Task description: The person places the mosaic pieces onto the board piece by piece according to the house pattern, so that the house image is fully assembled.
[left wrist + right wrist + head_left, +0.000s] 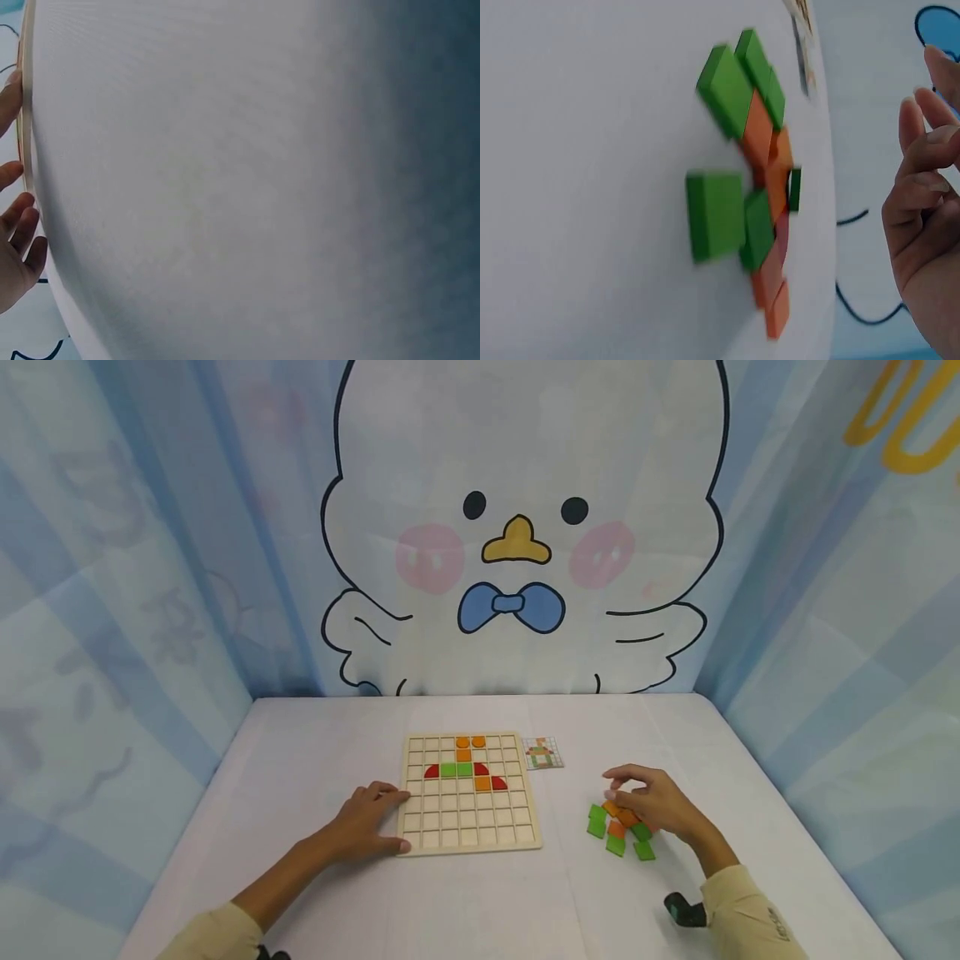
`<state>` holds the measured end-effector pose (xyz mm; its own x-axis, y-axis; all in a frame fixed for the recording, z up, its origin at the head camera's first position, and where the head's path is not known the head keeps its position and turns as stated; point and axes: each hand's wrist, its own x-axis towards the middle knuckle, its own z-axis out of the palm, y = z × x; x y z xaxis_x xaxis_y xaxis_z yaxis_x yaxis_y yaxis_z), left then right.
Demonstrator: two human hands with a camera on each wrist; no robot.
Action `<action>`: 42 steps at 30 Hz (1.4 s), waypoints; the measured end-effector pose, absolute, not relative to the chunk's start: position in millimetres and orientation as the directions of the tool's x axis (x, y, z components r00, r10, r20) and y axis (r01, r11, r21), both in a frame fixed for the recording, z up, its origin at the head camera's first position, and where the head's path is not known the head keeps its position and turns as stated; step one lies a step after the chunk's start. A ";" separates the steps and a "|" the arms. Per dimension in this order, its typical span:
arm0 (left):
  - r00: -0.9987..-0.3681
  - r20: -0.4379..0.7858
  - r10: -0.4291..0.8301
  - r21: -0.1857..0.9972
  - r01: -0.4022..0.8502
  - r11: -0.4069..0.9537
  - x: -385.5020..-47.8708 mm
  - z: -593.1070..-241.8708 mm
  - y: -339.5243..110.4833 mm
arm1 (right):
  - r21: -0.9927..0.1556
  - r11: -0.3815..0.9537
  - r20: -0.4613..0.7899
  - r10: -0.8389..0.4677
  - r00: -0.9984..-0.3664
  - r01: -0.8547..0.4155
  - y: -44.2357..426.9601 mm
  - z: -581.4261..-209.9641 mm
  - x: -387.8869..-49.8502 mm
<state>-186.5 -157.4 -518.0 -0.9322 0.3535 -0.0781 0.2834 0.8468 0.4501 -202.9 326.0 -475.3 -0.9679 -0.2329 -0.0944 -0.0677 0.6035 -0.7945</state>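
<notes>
A pale wooden grid board [450, 839] lies on the table, with orange, green and red pieces set in its upper cells. At its left edge my left hand [362, 822] rests, fingers spread, the thumb near the lower left corner. In the left wrist view, fingers of the left hand [16, 259] show beside the board's edge [28, 97]. My right hand [648, 797] hovers over a pile of loose green and orange pieces [617, 845], fingers loosely bent. No piece shows in the right hand [930, 217] in the right wrist view, where the pile [716, 217] lies beside it.
A small printed pattern card [543, 752] lies against the board's right side, near its top corner. White cloth covers the table [315, 743]. A curtain [517, 660] with a cartoon bird hangs behind, and more curtains stand at both sides.
</notes>
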 end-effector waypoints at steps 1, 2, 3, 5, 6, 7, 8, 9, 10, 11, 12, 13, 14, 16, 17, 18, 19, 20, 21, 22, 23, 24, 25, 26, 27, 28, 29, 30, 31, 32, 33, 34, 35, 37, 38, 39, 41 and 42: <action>-0.932 -0.079 0.354 0.448 0.284 0.848 -186.5 -517.8 -157.6 | -0.799 0.600 -0.105 -0.223 -0.969 -0.051 336.2 -476.2 -199.5; -0.932 -0.080 0.354 0.446 0.284 0.849 -186.4 -517.6 -157.6 | -0.796 0.604 -0.110 -0.213 -0.971 -0.042 345.5 -477.2 -196.3; -0.931 -0.084 0.355 0.442 0.284 0.851 -186.5 -517.5 -157.8 | -0.788 0.615 -0.113 -0.201 -0.973 -0.036 353.9 -478.0 -193.3; -0.931 -0.085 0.355 0.437 0.286 0.853 -186.3 -516.4 -158.0 | -0.767 0.642 -0.123 -0.178 -0.976 -0.020 368.8 -479.9 -188.6; -0.931 -0.084 0.356 0.432 0.287 0.855 -186.5 -516.6 -158.1 | -0.750 0.661 -0.125 -0.163 -0.979 -0.015 375.0 -481.0 -186.7; -0.931 -0.085 0.356 0.432 0.288 0.855 -186.4 -516.0 -158.0 | -0.734 0.679 -0.129 -0.153 -0.980 -0.010 380.4 -482.4 -184.9; -0.930 -0.086 0.357 0.430 0.288 0.855 -186.4 -516.1 -157.8 | -0.719 0.695 -0.134 -0.143 -0.981 -0.003 385.1 -484.2 -183.4; -0.930 -0.087 0.358 0.429 0.290 0.856 -186.3 -516.0 -157.7 | -0.701 0.713 -0.137 -0.147 -0.980 -0.009 389.3 -486.3 -182.1; -0.929 -0.085 0.360 0.429 0.292 0.855 -186.3 -515.9 -157.5 | -0.679 0.734 -0.134 -0.157 -0.979 -0.025 393.0 -488.5 -181.3; -0.929 -0.087 0.360 0.428 0.291 0.855 -186.3 -515.8 -157.2 | -0.657 0.752 -0.130 -0.173 -0.976 -0.046 396.0 -490.6 -180.7; -0.928 -0.087 0.361 0.427 0.293 0.856 -186.3 -515.7 -156.9 | -0.637 0.769 -0.128 -0.186 -0.974 -0.064 398.2 -493.3 -180.1; -0.928 -0.089 0.361 0.429 0.291 0.855 -186.3 -515.4 -156.7 | -0.620 0.780 -0.125 -0.205 -0.971 -0.085 399.8 -495.6 -180.1; -0.928 -0.090 0.360 0.430 0.290 0.855 -186.4 -515.3 -156.5 | -0.608 0.787 -0.120 -0.221 -0.968 -0.104 400.8 -497.8 -180.3; -0.929 -0.092 0.359 0.431 0.288 0.855 -186.4 -514.7 -156.3 | -0.587 0.797 -0.109 -0.250 -0.962 -0.141 401.9 -501.1 -181.0; -0.929 -0.092 0.358 0.432 0.287 0.855 -186.4 -514.6 -156.3 | -0.585 0.798 -0.110 -0.256 -0.960 -0.146 401.7 -502.5 -181.2; -0.929 -0.093 0.358 0.433 0.286 0.855 -186.4 -514.6 -156.2 | -0.583 0.799 -0.112 -0.257 -0.960 -0.146 401.6 -503.9 -181.4; -0.929 -0.091 0.359 0.433 0.288 0.854 -186.5 -514.6 -156.4 | -0.584 0.799 -0.112 -0.257 -0.960 -0.145 401.4 -504.9 -181.9; -0.929 -0.090 0.359 0.432 0.288 0.855 -186.6 -514.9 -156.4 | -0.583 0.799 -0.114 -0.255 -0.960 -0.143 401.2 -505.7 -182.1; -0.929 -0.088 0.358 0.430 0.289 0.855 -186.5 -515.0 -156.4 | -0.581 0.801 -0.114 -0.254 -0.961 -0.143 401.1 -506.3 -182.4; -0.930 -0.087 0.358 0.429 0.290 0.856 -186.4 -515.2 -156.3 | -0.574 0.806 -0.113 -0.251 -0.961 -0.143 400.9 -506.6 -182.5; -0.930 -0.086 0.358 0.429 0.290 0.856 -186.5 -515.4 -156.3 | -0.568 0.811 -0.112 -0.246 -0.963 -0.141 400.5 -507.1 -182.5; -0.930 -0.084 0.358 0.428 0.290 0.856 -186.5 -515.3 -156.2 | -0.561 0.816 -0.108 -0.239 -0.965 -0.140 400.2 -507.5 -182.8; -0.930 -0.082 0.357 0.429 0.291 0.855 -186.3 -514.9 -156.0 | -0.553 0.822 -0.102 -0.230 -0.968 -0.137 399.7 -507.9 -182.9; -0.931 -0.083 0.356 0.429 0.289 0.856 -186.2 -514.9 -155.8 | -0.544 0.828 -0.095 -0.221 -0.971 -0.135 399.0 -508.2 -182.9; -0.931 -0.082 0.356 0.429 0.289 0.856 -186.1 -515.0 -155.7 | -0.535 0.834 -0.086 -0.213 -0.973 -0.135 398.5 -508.3 -182.8; -0.931 -0.084 0.355 0.430 0.288 0.856 -186.1 -514.8 -155.6 | -0.527 0.839 -0.077 -0.207 -0.975 -0.137 398.0 -508.7 -182.5; -0.931 -0.085 0.355 0.430 0.287 0.856 -185.8 -514.4 -155.6 | -0.521 0.843 -0.068 -0.201 -0.977 -0.137 397.8 -509.2 -182.3; -0.931 -0.087 0.355 0.429 0.286 0.857 -185.7 -514.2 -155.6 | -0.516 0.846 -0.061 -0.191 -0.980 -0.133 397.5 -509.6 -182.1; -0.931 -0.088 0.354 0.429 0.285 0.857 -185.7 -514.2 -155.7 | -0.510 0.851 -0.055 -0.181 -0.982 -0.128 397.2 -510.2 -181.7; -0.931 -0.088 0.354 0.426 0.286 0.858 -185.7 -514.4 -155.8 | -0.505 0.854 -0.051 -0.172 -0.984 -0.124 397.0 -510.5 -181.6; -0.931 -0.090 0.353 0.427 0.284 0.859 -185.7 -514.2 -155.9 | -0.500 0.858 -0.048 -0.165 -0.985 -0.120 397.1 -510.5 -181.4; -0.931 -0.091 0.353 0.427 0.283 0.859 -185.6 -513.7 -155.9 | -0.496 0.861 -0.047 -0.158 -0.986 -0.114 397.1 -510.4 -181.2; -0.931 -0.092 0.353 0.426 0.283 0.859 -185.5 -513.6 -155.9 | -0.495 0.863 -0.048 -0.147 -0.988 -0.104 397.0 -510.3 -181.1; -0.932 -0.092 0.351 0.425 0.283 0.860 -186.1 -514.9 -155.9 | -0.495 0.864 -0.048 -0.129 -0.990 -0.089 396.6 -510.0 -180.8; -0.932 -0.091 0.352 0.424 0.283 0.860 -186.1 -515.5 -155.8 | -0.499 0.862 -0.048 -0.129 -0.991 -0.088 396.7 -509.6 -180.6; -0.932 -0.093 0.351 0.425 0.282 0.860 -186.3 -515.7 -155.7 | -0.504 0.859 -0.048 -0.126 -0.991 -0.085 396.5 -509.2 -180.3; -0.931 -0.091 0.353 0.421 0.285 0.861 -186.4 -516.6 -155.6 | -0.514 0.854 -0.046 -0.126 -0.991 -0.084 396.1 -508.7 -179.5; -0.931 -0.088 0.354 0.419 0.288 0.861 -186.6 -517.1 -155.4 | -0.515 0.853 -0.047 -0.128 -0.991 -0.086 396.1 -508.3 -179.1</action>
<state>-186.6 -155.4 -517.1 -0.9309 0.3543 -0.0884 0.2881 0.8613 0.4186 -179.1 396.1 -508.3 -0.9906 -0.1284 -0.0465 -0.0864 0.8529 -0.5148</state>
